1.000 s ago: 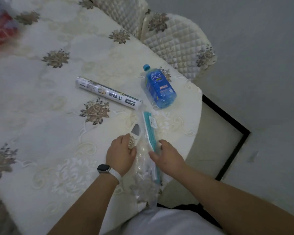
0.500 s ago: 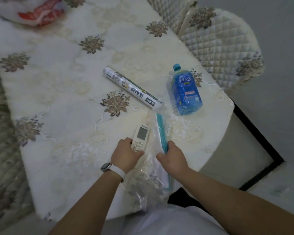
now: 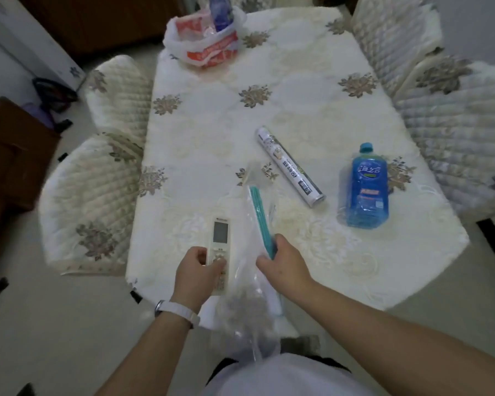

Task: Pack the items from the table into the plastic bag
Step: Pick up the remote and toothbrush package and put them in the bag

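Both hands engaged at near table (image 3: 269,90) edge.
Left hand (image 3: 196,267) grips remote (image 3: 220,244); right hand (image 3: 283,264) pinches bag (image 3: 249,281) at its teal strip. Roll (image 3: 289,167), bottle (image 3: 363,187) lie beyond.

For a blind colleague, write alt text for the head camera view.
The left hand grips a white remote beside a clear zip bag held by the right hand; a foil roll and blue bottle lie beyond.

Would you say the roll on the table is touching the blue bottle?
Apart. The head view shows bare tablecloth between the roll and the blue bottle.
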### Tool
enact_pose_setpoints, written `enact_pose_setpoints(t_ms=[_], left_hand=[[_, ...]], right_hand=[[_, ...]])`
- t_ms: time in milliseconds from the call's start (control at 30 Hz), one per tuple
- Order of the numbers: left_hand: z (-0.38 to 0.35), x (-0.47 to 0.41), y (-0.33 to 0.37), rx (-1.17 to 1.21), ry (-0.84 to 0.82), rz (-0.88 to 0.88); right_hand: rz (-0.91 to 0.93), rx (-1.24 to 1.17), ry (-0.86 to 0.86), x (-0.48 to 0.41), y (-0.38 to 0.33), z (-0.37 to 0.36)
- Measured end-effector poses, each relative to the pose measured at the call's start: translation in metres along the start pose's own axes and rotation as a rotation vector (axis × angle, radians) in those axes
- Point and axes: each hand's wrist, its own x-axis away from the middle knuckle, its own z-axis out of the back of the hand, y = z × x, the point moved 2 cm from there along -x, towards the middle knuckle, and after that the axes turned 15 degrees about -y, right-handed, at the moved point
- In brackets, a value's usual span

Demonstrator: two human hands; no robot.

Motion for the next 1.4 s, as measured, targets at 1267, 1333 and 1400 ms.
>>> enact_pose_setpoints(t_ms=[1267, 1333, 1400], left_hand=[[0.502, 0.103, -0.349, 0.896, 0.56, -0.192], [0.526, 0.093, -0.362, 0.903, 0.581, -0.17], [0.557, 0.075, -0.376, 0.896, 0.597, -0.154]], right_hand=[[0.432, 0.498, -0.299, -0.085, -0.357, -0.519], [0.439, 0.478, -0.326, -0.104, -0.37, -0.541], [0.439, 0.477, -0.336, -0.133, -0.384, -0.565]])
